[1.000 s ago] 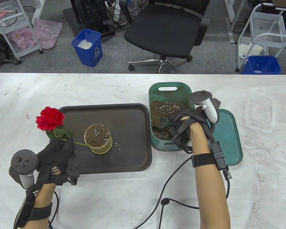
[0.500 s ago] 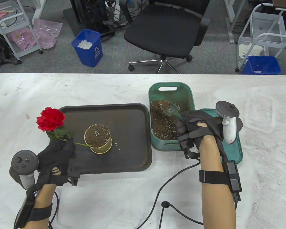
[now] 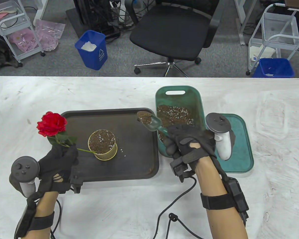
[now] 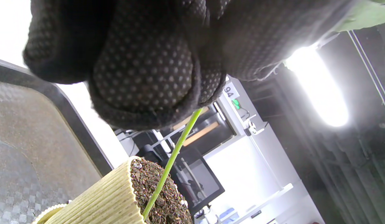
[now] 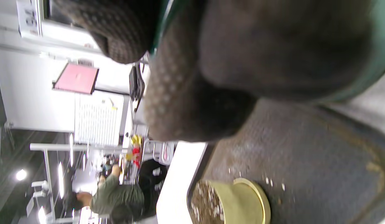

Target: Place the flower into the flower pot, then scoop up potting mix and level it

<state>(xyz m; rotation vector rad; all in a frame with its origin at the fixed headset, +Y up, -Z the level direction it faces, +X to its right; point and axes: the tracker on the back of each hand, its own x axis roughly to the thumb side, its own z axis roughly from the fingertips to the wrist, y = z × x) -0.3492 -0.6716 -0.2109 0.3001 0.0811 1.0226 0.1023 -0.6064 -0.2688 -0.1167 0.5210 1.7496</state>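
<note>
A red rose (image 3: pixel 51 123) leans left, its green stem (image 3: pixel 86 150) running into the soil of the ribbed yellow flower pot (image 3: pixel 103 145) on the black tray (image 3: pixel 129 171). My left hand (image 3: pixel 61 155) grips the stem just below the leaves; the left wrist view shows the stem (image 4: pixel 170 163) leaving my curled fingers (image 4: pixel 142 77) and entering the pot (image 4: pixel 108 199). My right hand (image 3: pixel 182 140) holds a green scoop (image 3: pixel 149 122) heaped with potting mix, over the tray's right edge. The right wrist view shows the pot (image 5: pixel 232 202) below my fingers (image 5: pixel 192 102).
A green tub (image 3: pixel 179 90) of potting mix stands right of the tray, its lid (image 3: pixel 239 142) lying beside it. Cables trail over the white table near the front edge. An office chair, blue bins and wire carts stand beyond the far edge.
My right hand dug the scoop into the tub's mix, lifted it out full and carried it left to the tray's right edge. The left hand and rose stayed put.
</note>
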